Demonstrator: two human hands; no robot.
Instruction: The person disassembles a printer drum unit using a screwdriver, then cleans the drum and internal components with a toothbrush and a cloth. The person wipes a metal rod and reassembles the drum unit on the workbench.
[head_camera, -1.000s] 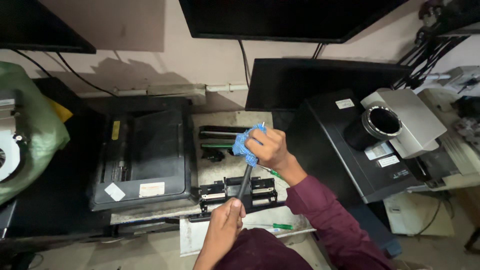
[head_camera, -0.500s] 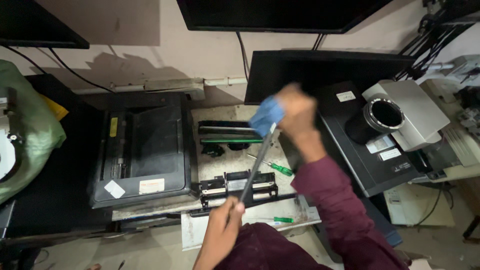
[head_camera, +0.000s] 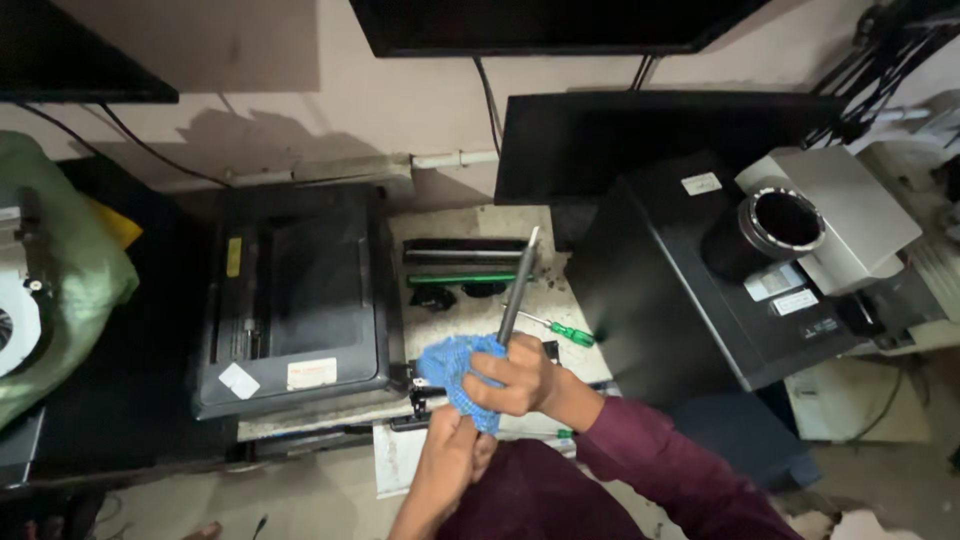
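A long grey metal rod (head_camera: 520, 285) points up and away from me over the small table. My right hand (head_camera: 515, 382) is closed around its lower part through a blue cloth (head_camera: 448, 365). Just below it, my left hand (head_camera: 448, 462) grips the rod's near end, which is hidden by the cloth and fingers. The rod's upper half is bare, and its tip reaches a black cartridge part with a green strip (head_camera: 465, 263) lying on the table.
A green-handled screwdriver (head_camera: 568, 332) lies right of the rod. A black printer (head_camera: 300, 300) stands to the left, beside a green bag (head_camera: 70, 290). On the right, a black box (head_camera: 680, 300) carries a grey-white device (head_camera: 835, 215). A dark monitor (head_camera: 640, 140) stands behind.
My right hand has slid the blue cloth down the rod from its far end to just above my left hand. The rod's upper part now shows bare.
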